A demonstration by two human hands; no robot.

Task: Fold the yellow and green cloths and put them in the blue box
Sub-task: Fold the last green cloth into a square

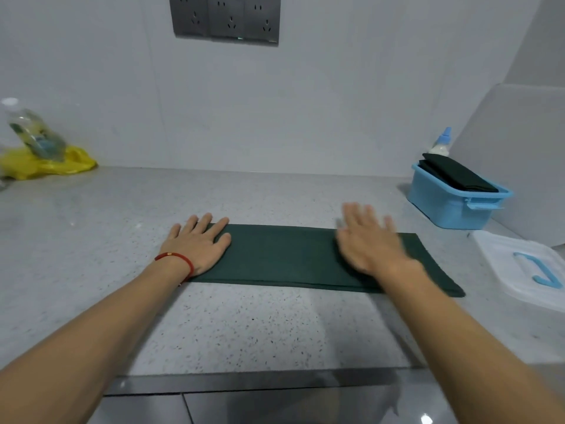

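currently both hands lie flat on the green cloth (281, 258), a long strip on the bench (91, 240), long axis running left to right between the two grips. left hand (197, 244) presses the strip's left end, fingers straight and spread, palm down, holding nothing, red band at the wrist. right hand (371, 240) is blurred, fingers straight, palm down on or just above the cloth near its right end; open grip, contact not certain. blue box (452, 206) sits beyond and to the right of the right grip, so the right hand is nearer it; a dark folded cloth (458, 175) already lies in it. yellow cloth (46, 168) is bunched far left of the left grip, under a bottle (33, 133). next fold likely brings one short end over the other along the long axis. both forearms reach forward, roughly parallel.
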